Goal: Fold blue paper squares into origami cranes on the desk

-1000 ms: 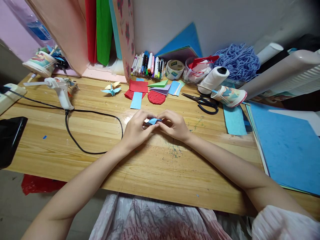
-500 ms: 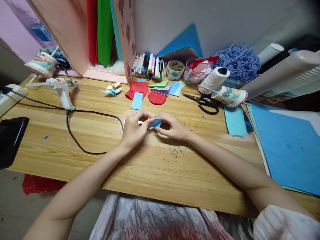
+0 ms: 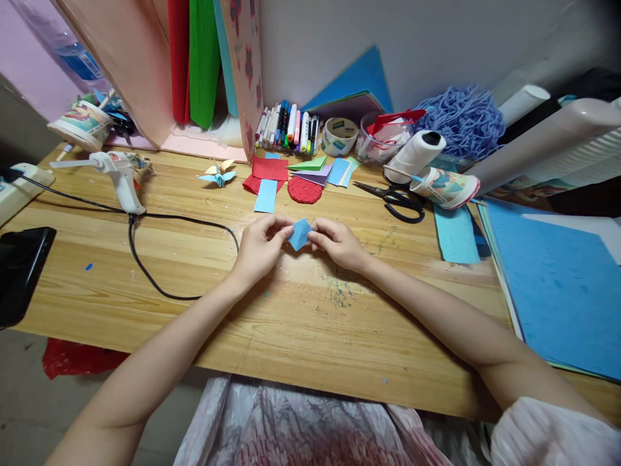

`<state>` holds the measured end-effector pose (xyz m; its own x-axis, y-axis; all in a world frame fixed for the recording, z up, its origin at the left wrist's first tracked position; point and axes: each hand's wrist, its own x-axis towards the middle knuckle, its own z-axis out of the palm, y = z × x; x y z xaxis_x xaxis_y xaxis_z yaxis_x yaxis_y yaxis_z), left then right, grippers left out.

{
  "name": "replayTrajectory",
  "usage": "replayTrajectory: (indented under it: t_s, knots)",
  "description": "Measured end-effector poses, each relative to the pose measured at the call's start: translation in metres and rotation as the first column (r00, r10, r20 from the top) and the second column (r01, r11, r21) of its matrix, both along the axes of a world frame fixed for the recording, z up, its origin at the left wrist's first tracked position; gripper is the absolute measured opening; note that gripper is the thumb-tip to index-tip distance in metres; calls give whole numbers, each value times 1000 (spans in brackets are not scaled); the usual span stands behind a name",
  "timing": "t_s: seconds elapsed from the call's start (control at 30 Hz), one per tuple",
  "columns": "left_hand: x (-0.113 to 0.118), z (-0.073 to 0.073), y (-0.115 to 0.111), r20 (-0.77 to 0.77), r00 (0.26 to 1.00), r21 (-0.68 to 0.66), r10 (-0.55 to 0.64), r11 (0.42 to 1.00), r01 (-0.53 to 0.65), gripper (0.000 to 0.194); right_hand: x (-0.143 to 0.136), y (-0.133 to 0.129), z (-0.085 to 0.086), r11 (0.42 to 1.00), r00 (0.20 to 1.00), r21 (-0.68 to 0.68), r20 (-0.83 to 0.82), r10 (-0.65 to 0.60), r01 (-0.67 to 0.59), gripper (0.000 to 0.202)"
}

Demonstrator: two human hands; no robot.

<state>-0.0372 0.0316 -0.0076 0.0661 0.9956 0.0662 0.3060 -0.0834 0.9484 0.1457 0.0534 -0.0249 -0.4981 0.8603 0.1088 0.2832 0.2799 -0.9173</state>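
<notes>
A small piece of blue paper, diamond-shaped from this side, is held between both hands just above the wooden table. My left hand pinches its left corner between thumb and fingers. On the opposite side, my right hand grips the right corner with thumb and forefinger. A light blue paper strip and red crepe paper lie just beyond the hands. Farther left sits a folded paper crane in blue and cream.
A white glue gun stands at left, its black cord looping toward my left hand. Black scissors, a thread spool and a paper cup lie right. Blue sheets cover the right end; a black phone lies left.
The blue paper has turned from a narrow, tilted view to show a flat diamond face. My right hand's fingers have drawn in and shifted slightly right; my left hand stays nearly in place.
</notes>
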Motion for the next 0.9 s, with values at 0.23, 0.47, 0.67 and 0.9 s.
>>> replayTrajectory:
  t_s: [0.23, 0.47, 0.67, 0.9]
  knots:
    - [-1, -2, -4, -255, 958, 166, -128, 971, 174, 45, 0, 4, -2, 987, 995, -159, -94, -31, 16, 32]
    - [-1, 2, -5, -514, 836, 230, -190, 909, 347, 62, -2, 3, 0, 993, 995, -121, -95, -16, 5, 36]
    - [0, 5, -6, -580, 787, 213, -210, 893, 396, 63, -1, 3, 1, 992, 991, -129, -133, -3, -15, 42]
    - [0, 4, -5, -454, 865, 135, -215, 943, 304, 55, 1, 5, -6, 989, 988, -134, -146, 45, -64, 34]
